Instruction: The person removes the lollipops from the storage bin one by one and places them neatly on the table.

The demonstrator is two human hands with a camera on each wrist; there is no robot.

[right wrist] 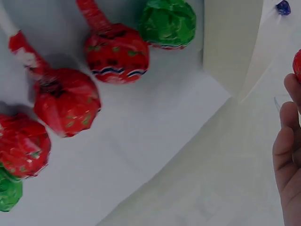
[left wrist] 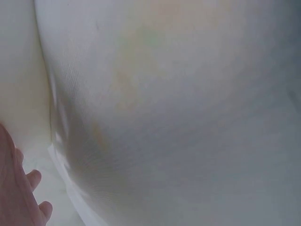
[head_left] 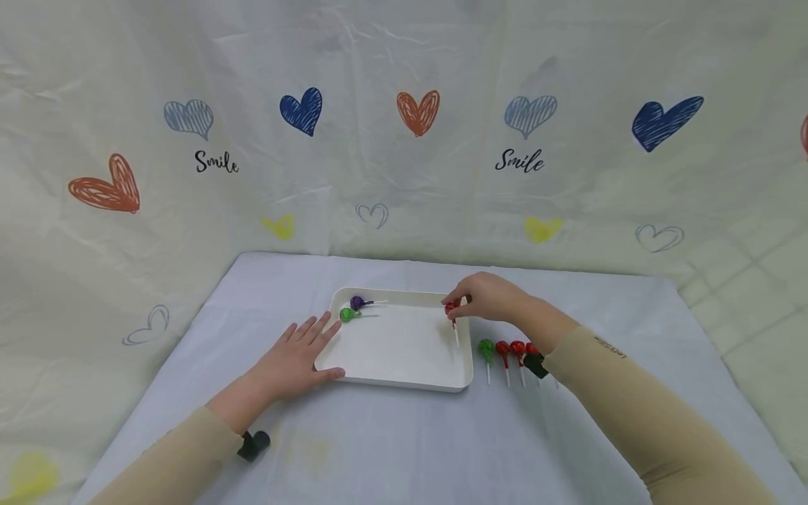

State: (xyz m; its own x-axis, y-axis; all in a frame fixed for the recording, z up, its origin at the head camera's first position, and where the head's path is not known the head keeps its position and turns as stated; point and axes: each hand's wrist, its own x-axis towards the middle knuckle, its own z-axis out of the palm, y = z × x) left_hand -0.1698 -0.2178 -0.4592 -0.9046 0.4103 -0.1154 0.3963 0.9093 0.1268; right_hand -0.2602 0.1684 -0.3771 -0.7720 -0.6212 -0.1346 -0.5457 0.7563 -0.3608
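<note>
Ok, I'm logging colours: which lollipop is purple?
The purple lollipop lies in the tray, far left, just beyond a green lollipop; all others visible are red or green.

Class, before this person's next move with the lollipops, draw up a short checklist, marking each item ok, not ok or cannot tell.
1. Right hand pinching the red lollipop: ok.
2. That lollipop within the tray area, toward its right side: ok.
3. Its stick resting on the tray floor: cannot tell.
4. Left hand at the tray's left edge: ok.
5. Purple lollipop and green lollipop inside the tray: ok.
6. Outside row of lollipops unobstructed in the head view: not ok; the right arm covers part.
</note>
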